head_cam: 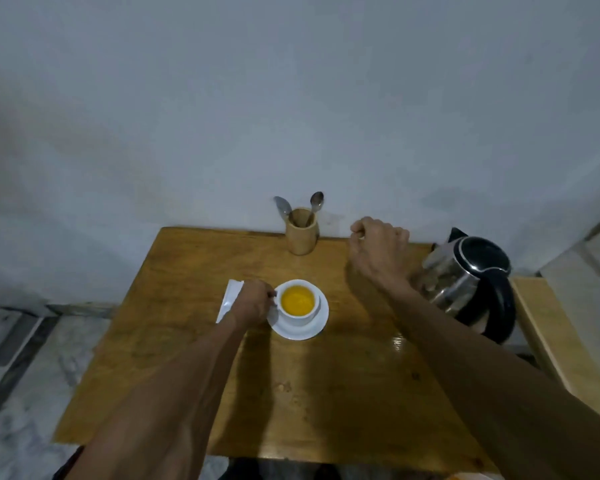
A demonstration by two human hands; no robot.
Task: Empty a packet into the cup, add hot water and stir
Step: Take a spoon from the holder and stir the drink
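White cup (297, 301) of orange-yellow liquid sits on saucer (300, 329), mid wooden table (187, 341). Left hand (252, 304) pinches cup handle; packet (230, 299) lies just beside it. Right hand (378, 251) hovers near spoon holder (301, 231), fingers curled (contents, if any, unclear). Kettle (471, 282) right.

A wooden holder (301, 231) stands at the worktop's (194, 341) far edge, upper centre of the frame. A grey wall (291, 98) rises behind it. Marbled floor (25, 393) fills the lower left.

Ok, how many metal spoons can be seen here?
2, both standing bowl-up in the round wooden holder at the table's far edge: one metal spoon leaning left, the other leaning right. The right hand may hide another.
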